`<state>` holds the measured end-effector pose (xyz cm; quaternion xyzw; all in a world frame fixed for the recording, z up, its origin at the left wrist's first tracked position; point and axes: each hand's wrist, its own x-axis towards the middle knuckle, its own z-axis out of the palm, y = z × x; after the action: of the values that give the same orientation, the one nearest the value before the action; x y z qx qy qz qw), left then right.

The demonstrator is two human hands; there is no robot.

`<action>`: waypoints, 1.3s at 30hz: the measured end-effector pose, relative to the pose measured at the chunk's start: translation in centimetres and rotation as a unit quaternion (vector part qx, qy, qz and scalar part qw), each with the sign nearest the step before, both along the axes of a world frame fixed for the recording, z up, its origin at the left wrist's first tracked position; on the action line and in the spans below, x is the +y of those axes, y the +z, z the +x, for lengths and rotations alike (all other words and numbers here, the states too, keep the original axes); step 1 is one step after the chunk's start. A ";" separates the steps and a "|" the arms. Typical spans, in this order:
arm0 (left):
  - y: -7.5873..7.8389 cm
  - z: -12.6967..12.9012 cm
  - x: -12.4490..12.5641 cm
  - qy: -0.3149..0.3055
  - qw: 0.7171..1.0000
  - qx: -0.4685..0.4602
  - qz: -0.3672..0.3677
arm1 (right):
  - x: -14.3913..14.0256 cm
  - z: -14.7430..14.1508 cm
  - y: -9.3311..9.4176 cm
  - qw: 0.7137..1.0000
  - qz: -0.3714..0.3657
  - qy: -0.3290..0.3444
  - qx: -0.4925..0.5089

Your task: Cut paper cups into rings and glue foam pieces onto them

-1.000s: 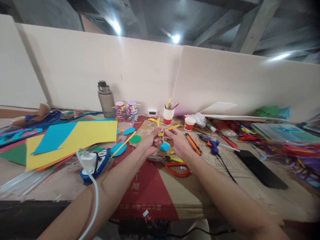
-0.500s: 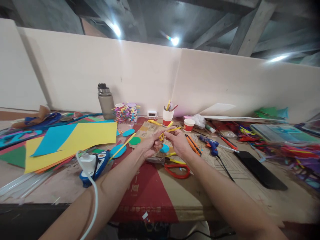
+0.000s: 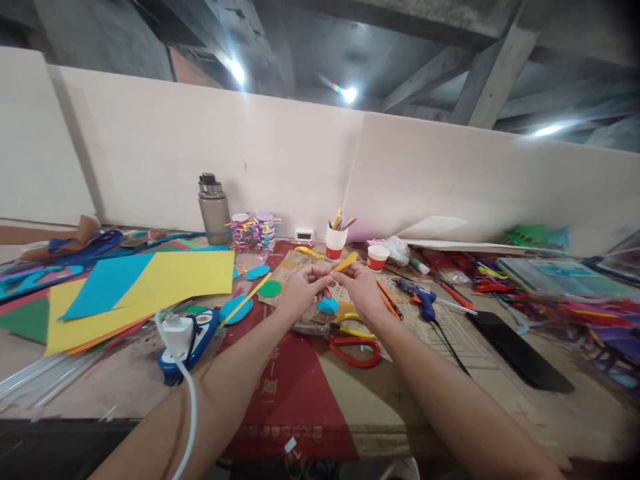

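A white and red paper cup is seen standing upright near the back of the table, with several coloured sticks or pencils held in it, their ends pointing up past the rim. Just to its right a second, shorter paper cup is set; what it contains cannot be told. Further left, against the pale partition, a grey water bottle is stood with its lid on, and beside it two stacks of small coloured paper pieces are kept. Both forearms are stretched forward over the red and tan cardboard, and the hands are brought together above a blue paper disc and a pair of red-handled scissors. A yellow paper strip is pinched between them: the left hand is closed around its lower end with the fingertips drawn together, and the right hand is closed on it with thumb and forefinger, the free end slanting up and to the right. The strip is held off the table, in front of the taller cup. A blue glue gun lies to the right of the hands.
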<state>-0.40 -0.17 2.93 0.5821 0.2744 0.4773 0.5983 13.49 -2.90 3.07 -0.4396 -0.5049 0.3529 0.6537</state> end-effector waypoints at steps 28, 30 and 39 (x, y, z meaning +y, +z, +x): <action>-1.3 0.7 -0.6 0.038 0.995 0.027 -0.089 | 19.5 10.0 11.0 0.852 -0.119 -0.081 -0.503; -1.4 0.8 -0.6 0.038 0.994 0.033 -0.095 | 20.0 9.9 11.5 0.833 -0.138 -0.075 -0.531; -1.4 0.8 -0.7 0.039 0.994 0.047 -0.096 | 21.3 8.8 13.2 0.752 -0.168 -0.056 -0.635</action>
<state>0.45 -0.88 1.50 0.5329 0.3691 0.4436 0.6189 22.24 18.41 16.24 -0.6928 -0.7108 0.0350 0.1167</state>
